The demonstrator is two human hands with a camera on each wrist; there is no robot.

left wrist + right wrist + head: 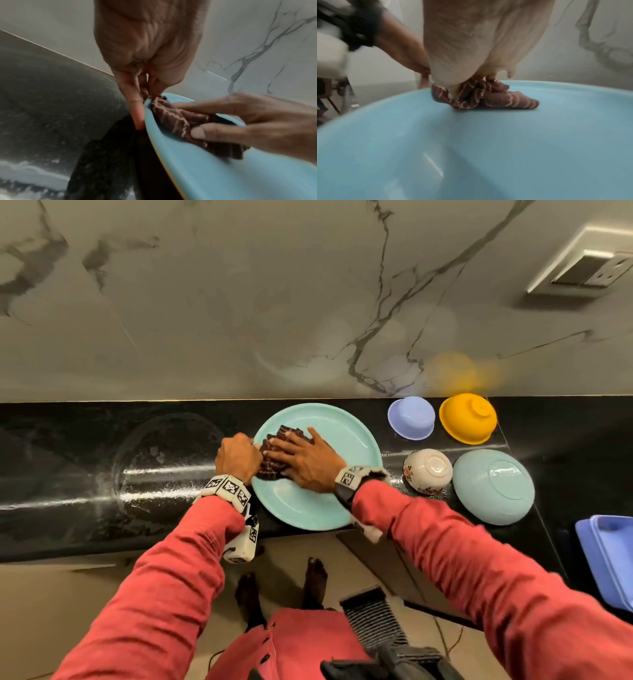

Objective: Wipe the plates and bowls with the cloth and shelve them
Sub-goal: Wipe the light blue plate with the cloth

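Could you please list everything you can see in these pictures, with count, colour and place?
plate: one, light blue, upright on the counter at centre.
cloth: one, dark brown with pale lines, on the plate's left part.
small bowls: lilac, yellow, white flowered, one each, right of the plate; the yellow and the white ones upside down.
large bowl: one, light blue, upside down, far right.
tray: one, lilac-blue, at the right edge.
counter: one, black, wet streaks.
wall: marbled grey, with a socket.
left hand: holds the plate's left rim.
right hand: fingers flat, pressing the cloth.
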